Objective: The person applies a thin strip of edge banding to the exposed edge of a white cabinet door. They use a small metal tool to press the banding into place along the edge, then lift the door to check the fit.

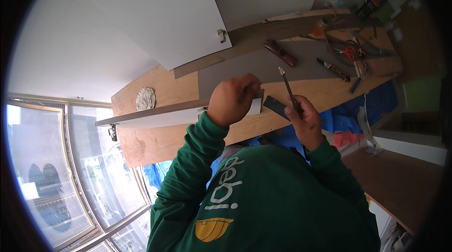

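My right hand [307, 121] holds a thin dark stick-like tool [288, 85] upright, with a dab of whitish paste on its tip. In the same hand is a dark flat rectangular piece [276, 107], pointing left. My left hand [231, 100] is closed, fingers curled together over the right end of a narrow panel [174, 112]; whether anything small is between them is hidden. That panel has a white face and a brown edge. A metal hinge [112, 132] shows at its left end. Beyond it sits a round crumpled whitish lump [146, 98].
Across the plywood worktop [136, 141], a dark red-brown hand plane [279, 53], a utility knife [333, 69], red-handled scissors [347, 52] and an orange bottle [319, 27] lie or stand at the back right. A white door panel [160, 12] rises behind. Blue sheeting [339, 115] hangs below.
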The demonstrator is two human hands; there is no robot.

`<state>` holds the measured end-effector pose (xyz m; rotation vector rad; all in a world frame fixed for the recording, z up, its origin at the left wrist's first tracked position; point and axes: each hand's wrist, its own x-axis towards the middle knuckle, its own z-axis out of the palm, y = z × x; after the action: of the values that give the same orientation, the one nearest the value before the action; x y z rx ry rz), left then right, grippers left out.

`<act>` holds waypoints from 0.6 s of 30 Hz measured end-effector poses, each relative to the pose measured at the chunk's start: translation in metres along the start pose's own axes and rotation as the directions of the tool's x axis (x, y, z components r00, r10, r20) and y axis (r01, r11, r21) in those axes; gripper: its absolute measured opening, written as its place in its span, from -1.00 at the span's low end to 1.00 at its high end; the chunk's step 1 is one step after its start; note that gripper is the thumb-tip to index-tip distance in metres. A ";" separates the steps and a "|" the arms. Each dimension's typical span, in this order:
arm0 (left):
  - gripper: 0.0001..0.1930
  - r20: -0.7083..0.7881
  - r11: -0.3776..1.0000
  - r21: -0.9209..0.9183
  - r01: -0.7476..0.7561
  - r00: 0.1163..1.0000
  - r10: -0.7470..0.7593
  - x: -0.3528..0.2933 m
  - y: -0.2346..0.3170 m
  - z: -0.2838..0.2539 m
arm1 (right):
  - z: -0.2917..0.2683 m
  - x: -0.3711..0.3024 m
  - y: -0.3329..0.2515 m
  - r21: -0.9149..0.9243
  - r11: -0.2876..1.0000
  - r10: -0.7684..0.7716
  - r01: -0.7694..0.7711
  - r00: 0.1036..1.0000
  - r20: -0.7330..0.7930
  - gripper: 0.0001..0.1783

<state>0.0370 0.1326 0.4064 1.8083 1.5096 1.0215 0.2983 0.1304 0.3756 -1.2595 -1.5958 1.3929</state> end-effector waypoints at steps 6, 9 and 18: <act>-0.74 -0.050 0.930 -0.346 0.120 0.988 -0.147 0.001 -0.010 -0.005 | 0.008 0.019 -0.026 -0.126 0.987 -0.091 0.095 0.995 0.037 -0.81; -0.70 -0.079 0.826 -0.526 0.202 0.956 -0.284 0.002 -0.008 -0.005 | 0.018 0.038 -0.036 -0.195 0.900 -0.380 0.390 0.921 0.087 -0.80; -0.70 -0.024 0.707 -0.682 0.188 0.960 -0.278 0.000 -0.018 -0.014 | 0.008 0.063 -0.047 -0.362 0.692 -0.474 0.624 0.772 0.424 -0.55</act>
<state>0.0159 0.1352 0.3995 1.0211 1.1636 1.3478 0.2598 0.1886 0.4125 -0.6948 -2.4041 0.8259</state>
